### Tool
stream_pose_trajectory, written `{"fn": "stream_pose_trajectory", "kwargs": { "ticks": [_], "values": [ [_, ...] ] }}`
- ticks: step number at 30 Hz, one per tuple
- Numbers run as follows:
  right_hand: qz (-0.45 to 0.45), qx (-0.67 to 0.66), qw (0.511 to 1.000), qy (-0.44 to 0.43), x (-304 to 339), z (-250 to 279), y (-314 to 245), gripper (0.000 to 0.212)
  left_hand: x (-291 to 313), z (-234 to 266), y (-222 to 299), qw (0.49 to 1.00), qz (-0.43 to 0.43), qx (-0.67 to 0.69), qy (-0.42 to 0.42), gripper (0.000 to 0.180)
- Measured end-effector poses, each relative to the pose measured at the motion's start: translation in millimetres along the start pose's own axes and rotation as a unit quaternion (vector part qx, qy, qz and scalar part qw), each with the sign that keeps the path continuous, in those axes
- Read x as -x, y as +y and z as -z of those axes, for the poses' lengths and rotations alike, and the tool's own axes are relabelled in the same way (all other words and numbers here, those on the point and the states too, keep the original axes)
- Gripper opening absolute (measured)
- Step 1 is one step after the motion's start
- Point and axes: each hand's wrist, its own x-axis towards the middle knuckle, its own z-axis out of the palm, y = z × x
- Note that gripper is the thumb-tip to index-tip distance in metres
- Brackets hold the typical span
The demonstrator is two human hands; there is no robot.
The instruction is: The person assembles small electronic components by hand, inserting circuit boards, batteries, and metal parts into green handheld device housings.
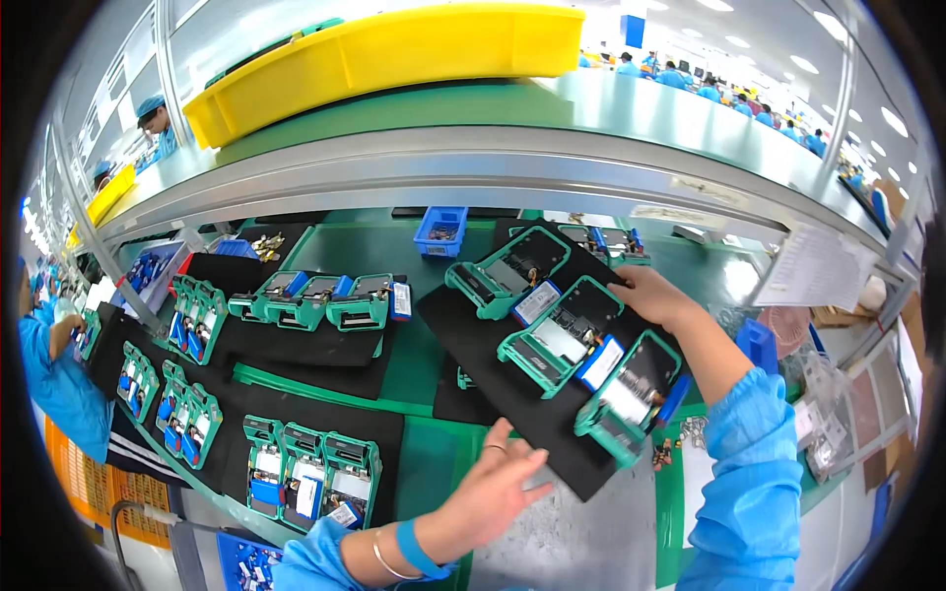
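Note:
A black mat-like board (560,455) lies slanted in front of me, carrying three green-framed electronic units: a far one (479,292), a middle one (532,364) and a near one (603,429). Each has a grey metal part and exposed wiring, with a blue-and-white battery pack (601,361) at its side. My right hand (652,297) grips the board's far right edge, its fingertips partly hidden behind the middle unit. Beside the board's lower left edge, my left hand (490,494) has its fingers spread and holds nothing; whether a fingertip touches the edge I cannot tell.
More green units stand in rows on black mats at left, including a near group (310,473) and a far group (315,303). A blue bin (440,231) sits at the back. Above runs a metal-edged shelf with a yellow tray (384,54). Another person (61,369) works at far left.

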Motion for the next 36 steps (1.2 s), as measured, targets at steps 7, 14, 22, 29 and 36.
{"fn": "stream_pose_trajectory", "kwargs": {
  "ticks": [7, 14, 22, 29, 36],
  "values": [
    [0.092, 0.107, 0.989, 0.052, -86, -39, -12, 0.033, -38, -7, -30, 0.995, 0.043, -0.035, -0.083, 0.100],
    [0.162, 0.157, 0.971, -0.074, -63, -46, -25, 0.031, -35, -6, -52, 0.989, -0.029, -0.079, -0.125, 0.090],
    [0.339, 0.055, 0.936, 0.081, 113, -44, -105, 0.025, 61, 46, -16, 0.891, -0.230, -0.379, -0.093, 0.061],
    [0.091, -0.173, 0.962, -0.191, 312, -137, -42, 0.039, 136, 244, 87, 0.623, -0.397, -0.495, 0.458, 0.041],
    [-0.079, -0.235, 0.968, 0.033, 359, -168, 25, 0.035, 149, 357, 116, 0.372, -0.128, -0.732, 0.556, 0.041]
  ]
}}
